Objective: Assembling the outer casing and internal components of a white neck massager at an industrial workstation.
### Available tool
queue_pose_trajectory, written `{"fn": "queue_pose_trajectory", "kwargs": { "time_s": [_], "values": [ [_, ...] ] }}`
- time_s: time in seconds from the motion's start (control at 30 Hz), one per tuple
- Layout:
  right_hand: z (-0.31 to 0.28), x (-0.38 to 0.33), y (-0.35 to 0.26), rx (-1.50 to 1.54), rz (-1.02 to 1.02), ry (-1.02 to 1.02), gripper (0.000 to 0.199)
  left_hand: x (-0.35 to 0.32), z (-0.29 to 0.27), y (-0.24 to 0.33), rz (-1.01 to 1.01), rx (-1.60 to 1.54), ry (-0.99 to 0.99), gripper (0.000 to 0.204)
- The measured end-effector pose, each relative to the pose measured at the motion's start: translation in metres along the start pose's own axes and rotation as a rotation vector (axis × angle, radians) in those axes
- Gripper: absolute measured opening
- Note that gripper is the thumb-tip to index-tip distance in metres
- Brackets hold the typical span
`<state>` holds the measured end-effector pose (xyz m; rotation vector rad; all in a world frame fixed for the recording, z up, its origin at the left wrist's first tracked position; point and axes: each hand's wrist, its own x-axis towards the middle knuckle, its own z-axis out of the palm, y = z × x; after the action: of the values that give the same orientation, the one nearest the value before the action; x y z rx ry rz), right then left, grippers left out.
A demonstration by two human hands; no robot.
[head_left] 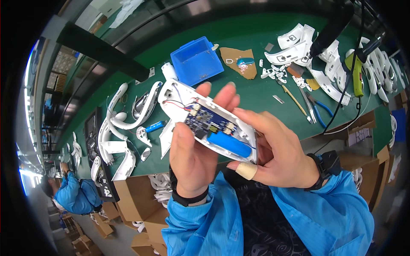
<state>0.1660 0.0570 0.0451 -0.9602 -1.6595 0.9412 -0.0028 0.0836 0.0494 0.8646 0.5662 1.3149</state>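
Note:
Both my hands hold a white plastic housing (174, 102) above the near edge of the green bench, its inner side turned up. Inside it sit a dark blue circuit board (204, 119) and a blue cylindrical battery (229, 144), with thin red and dark wires at the upper left. My left hand (194, 153) grips the left part, thumb on the near edge and fingers behind the far edge. Closed round the right end is my right hand (282, 149), with a tan wrap on its thumb. The housing's underside is hidden.
On the green bench (158, 164) stand a blue bin (197, 62), white curved shells (294, 47), pliers (318, 109), tweezers (306, 104) and a loose blue battery (155, 126). A green power screwdriver (354, 74) hangs at right. Cardboard boxes (136, 196) stand below; a co-worker (79, 194) is at far left.

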Motion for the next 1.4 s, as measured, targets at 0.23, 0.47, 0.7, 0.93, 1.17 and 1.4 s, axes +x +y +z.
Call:
{"fn": "queue_pose_trajectory", "kwargs": {
  "time_s": [0.23, 0.47, 0.7, 0.93, 1.17, 1.4],
  "values": [
    [-0.004, 0.015, -0.018, 0.576, 0.191, -0.14, 0.07, 0.007, -0.002, -0.005, 0.033, -0.335, 0.015, 0.076],
    [-0.005, 0.011, -0.012, -0.249, -0.238, 0.115, 0.052, 0.015, 0.01, -0.015, 0.099, -0.429, 0.047, 0.04],
    [-0.026, 0.029, -0.005, -0.413, -0.651, -0.128, 0.026, 0.007, 0.02, -0.003, -0.078, -0.482, 0.067, 0.026],
    [-0.026, 0.039, -0.008, -0.32, -0.704, -0.303, 0.031, 0.004, 0.032, -0.002, -0.233, -0.534, 0.213, 0.02],
    [-0.026, 0.044, -0.018, -0.305, -0.68, -0.398, 0.032, -0.001, 0.024, -0.004, -0.281, -0.654, 0.111, 0.016],
    [-0.02, 0.04, -0.026, -0.384, -0.639, -0.4, 0.032, -0.002, 0.028, -0.001, -0.3, -0.658, 0.116, 0.014]
  ]
}}
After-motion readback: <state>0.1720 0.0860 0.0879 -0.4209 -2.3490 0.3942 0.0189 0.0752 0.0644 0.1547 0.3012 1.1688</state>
